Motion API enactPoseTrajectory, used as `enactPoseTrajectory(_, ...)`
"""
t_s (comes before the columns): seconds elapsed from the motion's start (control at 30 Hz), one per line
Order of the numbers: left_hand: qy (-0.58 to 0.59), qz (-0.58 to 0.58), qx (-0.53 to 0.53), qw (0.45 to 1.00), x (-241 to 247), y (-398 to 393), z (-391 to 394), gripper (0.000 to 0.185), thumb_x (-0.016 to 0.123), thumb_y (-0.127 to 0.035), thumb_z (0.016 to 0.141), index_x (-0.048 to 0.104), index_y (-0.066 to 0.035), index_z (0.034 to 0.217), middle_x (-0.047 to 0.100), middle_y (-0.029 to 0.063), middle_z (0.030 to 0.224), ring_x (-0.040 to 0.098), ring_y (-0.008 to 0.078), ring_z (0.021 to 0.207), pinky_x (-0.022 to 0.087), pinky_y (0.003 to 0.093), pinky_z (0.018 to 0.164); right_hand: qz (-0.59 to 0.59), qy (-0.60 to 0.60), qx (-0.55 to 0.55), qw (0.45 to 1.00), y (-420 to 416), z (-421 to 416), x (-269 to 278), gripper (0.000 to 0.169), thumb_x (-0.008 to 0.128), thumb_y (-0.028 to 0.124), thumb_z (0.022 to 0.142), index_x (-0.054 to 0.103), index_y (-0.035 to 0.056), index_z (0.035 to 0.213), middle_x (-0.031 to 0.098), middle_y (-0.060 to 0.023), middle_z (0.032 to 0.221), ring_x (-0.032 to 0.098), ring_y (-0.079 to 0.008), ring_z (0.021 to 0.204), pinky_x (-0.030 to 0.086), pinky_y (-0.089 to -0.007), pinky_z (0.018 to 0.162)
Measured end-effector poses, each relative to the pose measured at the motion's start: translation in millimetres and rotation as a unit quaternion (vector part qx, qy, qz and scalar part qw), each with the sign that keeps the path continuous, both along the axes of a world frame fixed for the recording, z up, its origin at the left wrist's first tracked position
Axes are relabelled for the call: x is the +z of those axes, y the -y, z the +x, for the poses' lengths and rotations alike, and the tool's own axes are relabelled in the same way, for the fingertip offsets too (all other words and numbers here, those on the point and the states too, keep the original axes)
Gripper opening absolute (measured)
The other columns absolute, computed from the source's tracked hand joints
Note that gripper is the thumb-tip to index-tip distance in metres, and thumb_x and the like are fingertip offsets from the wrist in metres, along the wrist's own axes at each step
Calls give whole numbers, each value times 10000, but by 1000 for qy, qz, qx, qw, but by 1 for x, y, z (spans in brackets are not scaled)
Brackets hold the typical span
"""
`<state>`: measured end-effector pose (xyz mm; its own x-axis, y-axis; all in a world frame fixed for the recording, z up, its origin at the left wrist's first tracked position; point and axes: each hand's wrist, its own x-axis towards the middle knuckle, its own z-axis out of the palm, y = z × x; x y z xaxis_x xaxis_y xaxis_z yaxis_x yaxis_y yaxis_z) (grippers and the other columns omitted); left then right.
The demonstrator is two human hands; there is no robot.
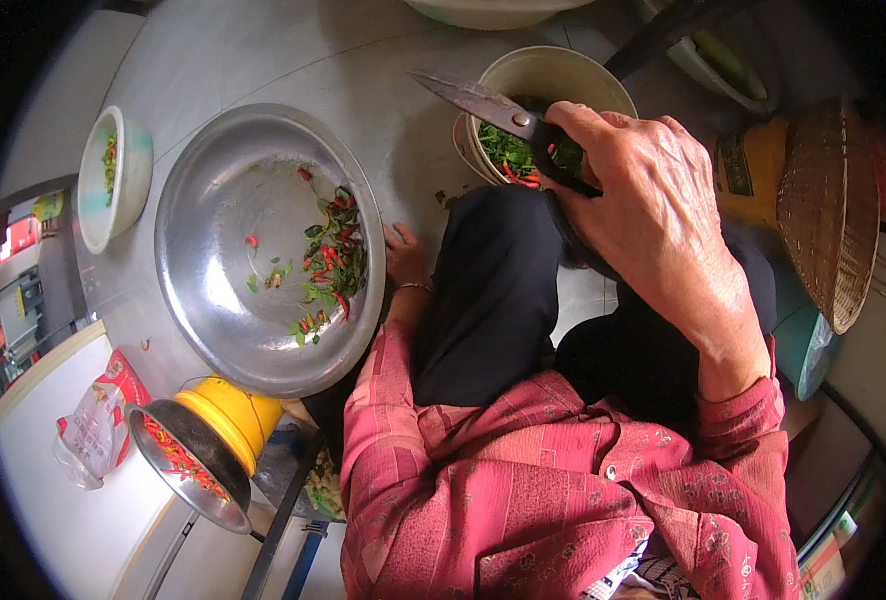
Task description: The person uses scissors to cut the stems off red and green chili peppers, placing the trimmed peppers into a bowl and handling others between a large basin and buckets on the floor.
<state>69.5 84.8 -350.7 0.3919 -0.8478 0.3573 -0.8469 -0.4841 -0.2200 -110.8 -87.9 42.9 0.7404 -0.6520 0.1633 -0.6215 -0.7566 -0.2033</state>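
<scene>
A pair of dark metal scissors is in my right hand, its blades lying together and pointing to the upper left. Below the blades stands a pale bucket with cut green leaves and a few red chillies inside. My left hand is low by the right rim of a wide stainless steel basin. The rim and my knee partly hide that hand, so its grip is unclear. Red chillies with green leaves are heaped along the basin's right side.
To the left is a pale plastic tub with chillies. A metal bowl of red chillies, a yellow bucket and a plastic bag sit lower left. A woven bamboo basket leans at right. Tiled floor lies beneath.
</scene>
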Motion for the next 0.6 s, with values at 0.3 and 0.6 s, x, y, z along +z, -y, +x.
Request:
enactPoseTrajectory(0.3,-203,111,14,973,-10,8,22,115,518,-95,797,545,-27,887,545,207,967,564,375,843,463,422,735,32,-41,-47,998,8,-3,6,312,687,177,702,587,56,971,629,-109,791,593,-306,747,418,-372,683)
enactPoseTrajectory(0.6,-638,-75,-5,767,-24,21,34,232,585,-59,699,530,10,914,573,153,888,578,247,772,483,337,705,46,82,-23,995,11,0,0,319,708,210,630,547,40,847,567,-126,617,594,-329,669,404,-428,618)
